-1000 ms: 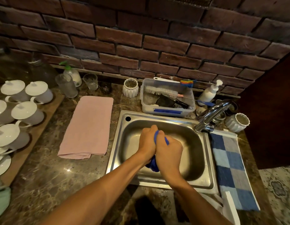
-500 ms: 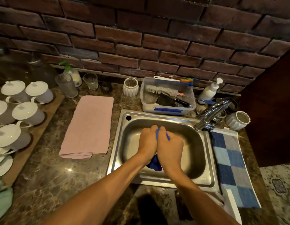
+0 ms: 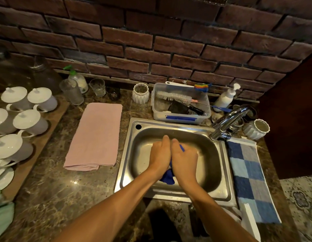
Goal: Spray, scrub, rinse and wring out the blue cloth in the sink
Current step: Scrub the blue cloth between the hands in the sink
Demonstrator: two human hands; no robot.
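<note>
The blue cloth (image 3: 167, 177) is bunched up between my two hands over the steel sink (image 3: 127, 154). My left hand (image 3: 159, 156) and my right hand (image 3: 184, 159) are pressed side by side, both gripping the cloth. Only a blue tail below my wrists and a sliver by my right thumb show; the rest is hidden by my hands. The chrome tap (image 3: 228, 119) stands at the sink's back right, with no water visibly running. A spray bottle with a green nozzle (image 3: 76, 79) stands at the back left by the brick wall.
A pink towel (image 3: 95, 137) lies left of the sink, a blue checked towel (image 3: 249, 179) on its right. Behind the sink sits a plastic box of brushes (image 3: 179, 103) and a white pump bottle (image 3: 225, 96). White lidded cups (image 3: 29, 121) on a wooden board and glasses (image 3: 97, 87) fill the left counter.
My hands have stayed over the sink, closing tighter together and shifting slightly on the cloth; less blue shows between my thumbs than a second ago.
</note>
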